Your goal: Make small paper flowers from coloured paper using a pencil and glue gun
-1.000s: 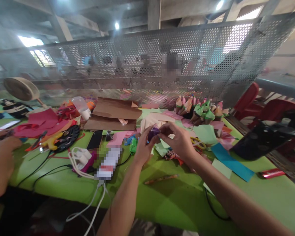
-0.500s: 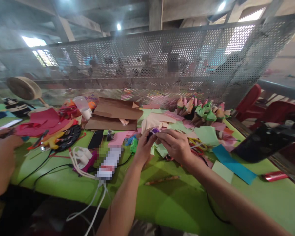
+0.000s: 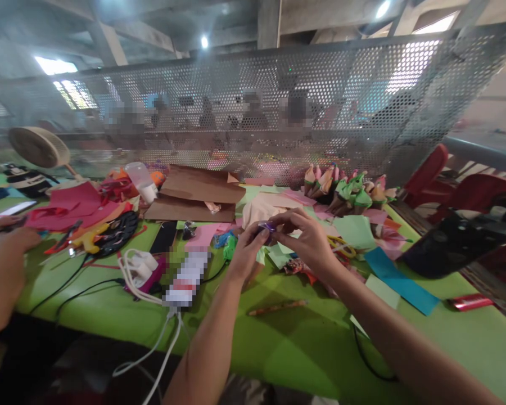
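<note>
Between my two hands is a small shiny purple wrapped piece (image 3: 266, 226), perhaps foil or plastic; its exact kind is too small to tell. My left hand (image 3: 248, 250) is closed around it with thumb and fingers. My right hand (image 3: 301, 233) pinches at its right side, fingertips bent together. Behind the hands lies crumpled pale paper (image 3: 257, 211). A wooden pencil (image 3: 278, 307) rests on the green tabletop (image 3: 278, 343) below my wrists. Yellow-handled scissors (image 3: 341, 247) lie partly hidden past my right hand.
Paper flowers (image 3: 354, 188) stand at the back right, near a dark tumbler (image 3: 459, 242). Brown paper (image 3: 198, 194) lies behind. A phone on a cable (image 3: 188, 281) and white chargers (image 3: 141, 264) sit left. Another person's hand (image 3: 14, 239) is at the far left. A perforated metal screen (image 3: 244, 118) borders the back.
My right hand has lifted and turned slightly, its fingers more bent over the purple piece. My left hand stays nearly in place. The purple piece shows a shinier side.
</note>
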`<action>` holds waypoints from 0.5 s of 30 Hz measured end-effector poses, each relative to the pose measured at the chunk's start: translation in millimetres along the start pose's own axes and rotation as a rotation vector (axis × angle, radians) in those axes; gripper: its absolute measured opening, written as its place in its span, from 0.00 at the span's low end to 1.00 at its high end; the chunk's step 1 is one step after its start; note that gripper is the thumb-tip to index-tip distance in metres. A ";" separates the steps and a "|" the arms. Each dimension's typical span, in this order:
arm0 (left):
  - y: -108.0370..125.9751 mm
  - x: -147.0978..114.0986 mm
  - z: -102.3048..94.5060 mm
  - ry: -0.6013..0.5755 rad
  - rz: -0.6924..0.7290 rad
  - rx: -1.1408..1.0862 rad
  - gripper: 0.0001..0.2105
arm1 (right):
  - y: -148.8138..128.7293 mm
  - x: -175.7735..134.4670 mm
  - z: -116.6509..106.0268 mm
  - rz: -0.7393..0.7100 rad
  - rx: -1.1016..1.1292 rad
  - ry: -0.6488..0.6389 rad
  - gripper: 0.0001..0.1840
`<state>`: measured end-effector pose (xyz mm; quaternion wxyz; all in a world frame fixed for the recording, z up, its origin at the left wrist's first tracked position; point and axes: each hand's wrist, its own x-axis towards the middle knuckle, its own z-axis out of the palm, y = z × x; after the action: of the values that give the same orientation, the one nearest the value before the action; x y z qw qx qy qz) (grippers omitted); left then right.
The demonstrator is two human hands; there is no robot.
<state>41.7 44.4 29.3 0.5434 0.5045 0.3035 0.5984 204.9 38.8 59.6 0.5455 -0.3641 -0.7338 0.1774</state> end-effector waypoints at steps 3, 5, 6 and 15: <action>-1.4 0.8 -1.1 0.007 0.008 0.022 0.20 | 0.0 -0.1 1.4 -0.012 0.013 -0.011 0.08; -4.5 1.7 -2.3 0.008 0.005 0.016 0.20 | 0.0 -0.4 2.3 -0.022 0.003 0.000 0.07; -6.4 2.2 -3.0 0.004 0.000 0.007 0.21 | 0.2 -0.4 2.5 -0.027 -0.006 0.006 0.07; -8.2 2.9 -2.3 -0.015 -0.020 -0.106 0.22 | 2.5 -0.6 2.4 -0.112 -0.061 0.039 0.06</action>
<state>42.6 49.4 22.0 0.5776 0.4763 0.2724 0.6044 203.6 40.4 56.8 0.5574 -0.3425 -0.7472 0.1171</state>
